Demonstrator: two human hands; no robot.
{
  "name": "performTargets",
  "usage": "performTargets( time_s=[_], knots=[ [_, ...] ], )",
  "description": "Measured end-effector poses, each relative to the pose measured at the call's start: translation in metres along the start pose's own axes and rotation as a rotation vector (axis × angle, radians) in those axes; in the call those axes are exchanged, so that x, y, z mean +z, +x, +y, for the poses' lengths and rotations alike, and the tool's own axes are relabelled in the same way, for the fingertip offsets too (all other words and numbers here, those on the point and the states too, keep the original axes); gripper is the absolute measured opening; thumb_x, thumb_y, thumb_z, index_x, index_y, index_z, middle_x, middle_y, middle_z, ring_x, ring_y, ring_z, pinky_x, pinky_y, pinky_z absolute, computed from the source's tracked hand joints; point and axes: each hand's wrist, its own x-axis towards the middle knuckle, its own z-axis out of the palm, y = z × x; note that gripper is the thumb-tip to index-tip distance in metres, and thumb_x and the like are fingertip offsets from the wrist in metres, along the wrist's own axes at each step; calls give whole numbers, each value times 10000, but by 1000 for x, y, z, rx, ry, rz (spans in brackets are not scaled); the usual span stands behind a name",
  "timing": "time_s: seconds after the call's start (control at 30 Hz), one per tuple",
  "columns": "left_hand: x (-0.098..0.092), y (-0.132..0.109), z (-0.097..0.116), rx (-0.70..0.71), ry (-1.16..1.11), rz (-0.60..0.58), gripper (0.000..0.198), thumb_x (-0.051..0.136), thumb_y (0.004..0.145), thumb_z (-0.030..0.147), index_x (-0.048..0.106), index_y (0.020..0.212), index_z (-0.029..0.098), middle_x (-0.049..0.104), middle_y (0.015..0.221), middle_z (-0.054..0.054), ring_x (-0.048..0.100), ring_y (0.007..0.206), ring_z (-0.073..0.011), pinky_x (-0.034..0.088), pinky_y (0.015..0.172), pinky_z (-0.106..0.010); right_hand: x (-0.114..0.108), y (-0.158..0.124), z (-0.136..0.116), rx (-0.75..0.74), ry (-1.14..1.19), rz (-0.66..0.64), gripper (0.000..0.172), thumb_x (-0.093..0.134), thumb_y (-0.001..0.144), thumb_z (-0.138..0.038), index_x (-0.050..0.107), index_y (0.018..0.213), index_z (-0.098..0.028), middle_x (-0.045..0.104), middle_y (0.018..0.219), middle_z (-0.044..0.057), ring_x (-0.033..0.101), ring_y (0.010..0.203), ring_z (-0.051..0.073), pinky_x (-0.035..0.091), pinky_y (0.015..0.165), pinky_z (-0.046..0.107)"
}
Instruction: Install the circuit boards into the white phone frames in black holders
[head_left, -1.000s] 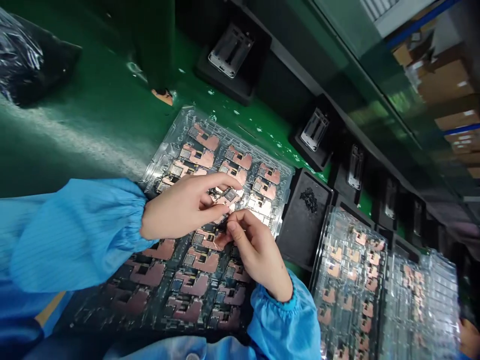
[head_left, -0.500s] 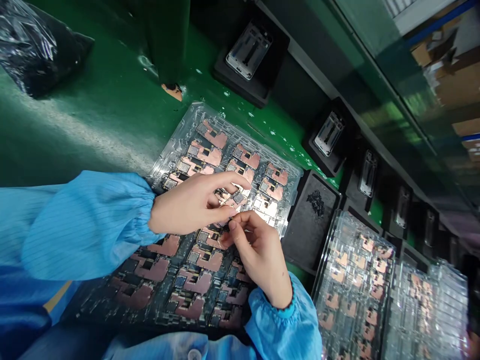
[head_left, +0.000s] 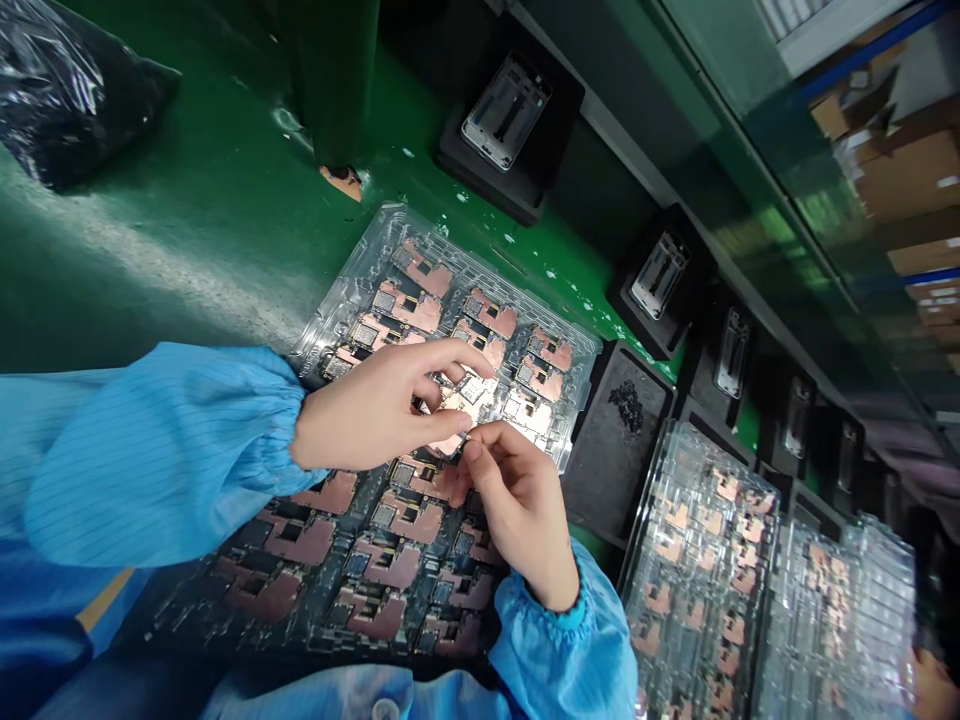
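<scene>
Between my hands is a small circuit board (head_left: 463,405) with copper-coloured patches. My left hand (head_left: 375,408) grips it with the thumb and fingers. My right hand (head_left: 521,510) pinches its near edge between thumb and forefinger, and the fingers partly hide that edge. Beneath my hands lies a clear plastic tray (head_left: 390,225) holding rows of similar boards. A second group of boards (head_left: 382,590) sits in darker tray space just below my right wrist. Both of my blue striped sleeves are gathered at the wrists.
A black tray (head_left: 600,480) with a dark heap of scraps (head_left: 626,405) stands beside the boards. Stacked clear trays (head_left: 697,570) lie to the right, near a person's hand (head_left: 934,685). Black holders with metal frames (head_left: 660,275) line the green bench's far side.
The small board between my hands has turned slightly, showing more of its pale face. The whole view has shifted a little.
</scene>
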Motion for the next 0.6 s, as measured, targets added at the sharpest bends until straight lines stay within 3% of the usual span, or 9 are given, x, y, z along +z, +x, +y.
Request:
performTargets(
  time_s=[0.23, 0.33, 0.5, 0.6],
  knots=[
    [1, 0, 5, -39, -66, 24, 365, 676, 904, 186, 579, 1255, 213, 683, 767, 27, 697, 635, -136, 522, 537, -203, 1, 0, -4, -27, 48, 52, 252, 623, 1002, -418, 614, 873, -202, 653, 700, -11, 622, 551, 124, 514, 552, 255],
    [2, 0, 4, -44, -50, 31, 363, 683, 905, 183, 581, 1252, 213, 669, 728, 41, 664, 571, -111, 481, 495, -184, -1, -1, -6, -38, 53, 44, 233, 617, 1006, -402, 620, 893, -198, 666, 727, -6, 617, 547, 115, 508, 551, 249],
    [2, -2, 4, -33, -50, 1, 357, 660, 935, 224, 567, 1280, 238, 704, 792, 23, 718, 671, -149, 537, 553, -215, 0, 0, -2, 3, 39, 16, 229, 626, 999, -414, 603, 904, -207, 665, 691, -9, 623, 562, 129, 504, 555, 250],
    [1, -3, 4, -19, 1, -14, 351, 651, 935, 206, 577, 1276, 239, 690, 758, 37, 681, 594, -127, 523, 533, -218, 2, 0, -1, 4, -48, 31, 262, 607, 1008, -428, 570, 868, -210, 651, 656, -13, 576, 536, 118, 460, 530, 237]
  ],
)
